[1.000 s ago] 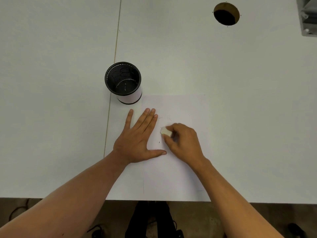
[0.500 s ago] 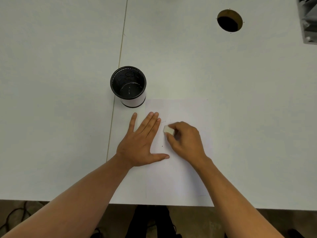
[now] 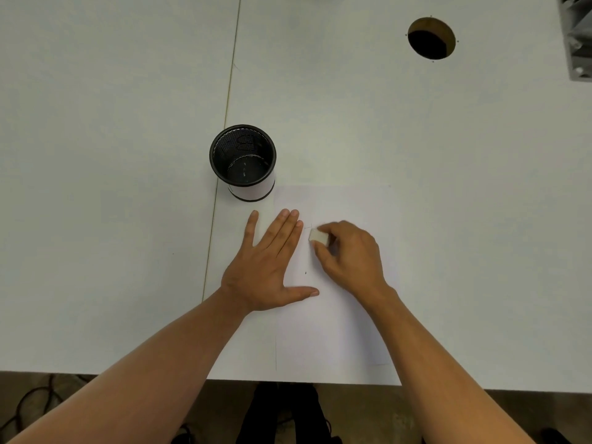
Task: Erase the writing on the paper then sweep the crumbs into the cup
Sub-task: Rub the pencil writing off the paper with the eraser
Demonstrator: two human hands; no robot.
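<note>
left hand [image 3: 266, 267] still flat on paper [image 3: 346, 328], right hand [image 3: 349, 254] still pinching eraser [image 3: 318, 236]

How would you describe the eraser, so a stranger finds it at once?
On the white table lies a paper sheet near the front edge. Above it, the right hand pinches the eraser, a small white block, the only loose thing between both hands.

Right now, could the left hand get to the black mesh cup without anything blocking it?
Probably yes. The left hand lies flat on the white paper sheet, and only bare table separates its fingertips from the black mesh cup.
</note>
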